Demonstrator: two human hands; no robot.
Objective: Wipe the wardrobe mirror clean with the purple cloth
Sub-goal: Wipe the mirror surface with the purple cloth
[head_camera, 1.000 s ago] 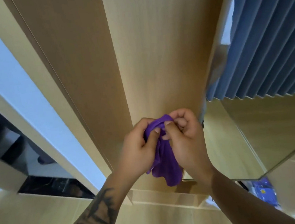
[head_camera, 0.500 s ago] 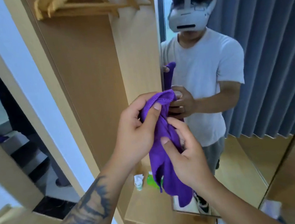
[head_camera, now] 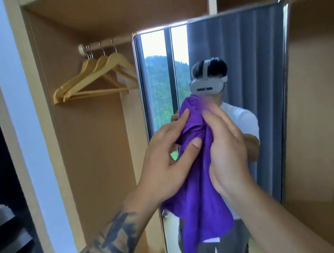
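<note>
Both hands hold the purple cloth (head_camera: 199,195) up in front of the wardrobe mirror (head_camera: 263,105), level with the mirror's middle and nearer its left edge than its right; whether the cloth touches the glass cannot be told, though it looks to hang just short of it; the left hand (head_camera: 165,159) grips the cloth from the left side, thumb pressed across the front of the fabric and fingers (head_camera: 182,118) reaching up along a fold; the right hand (head_camera: 225,151) closes round the bunched upper part from the right, its fingers blurred near the top so how tightly they curl is unclear; the rest of the cloth drapes loose below both wrists toward the mirror's lower edge; to the left of the mirror, wooden hangers (head_camera: 94,80) hang on a rail (head_camera: 104,44) inside the open wardrobe compartment; the step in hand looks like gathering and folding the cloth into a pad, with no wiping begun; the next move calls for settling the cloth into one hand with a flat face outward, pressing it against the glass near a top corner, and working across and down in overlapping passes, keeping the loose tail tucked so it does not drag
</note>
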